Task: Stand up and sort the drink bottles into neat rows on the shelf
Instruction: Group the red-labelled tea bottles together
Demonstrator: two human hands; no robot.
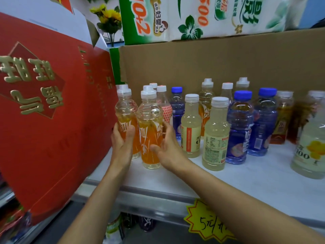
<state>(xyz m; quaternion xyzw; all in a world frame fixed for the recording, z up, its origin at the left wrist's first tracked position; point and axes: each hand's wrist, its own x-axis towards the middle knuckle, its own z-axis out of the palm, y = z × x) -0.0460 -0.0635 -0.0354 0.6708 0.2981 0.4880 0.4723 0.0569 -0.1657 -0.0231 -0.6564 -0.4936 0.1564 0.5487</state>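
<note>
A white shelf (246,182) holds upright drink bottles in front of a brown cardboard box (211,64). A large red gift box (44,111) leans at the shelf's left end. Toward the right of the shelf stand two blue bottles (239,127) and two pale yellow bottles (216,134). At the shelf's left front, two orange-label bottles (149,127) stand side by side. The left hand (123,143) grips the left one; the right hand (167,148) curls around the right one, fingers loosely spread. A yellow price tag (207,224) hangs below the shelf edge.
</note>
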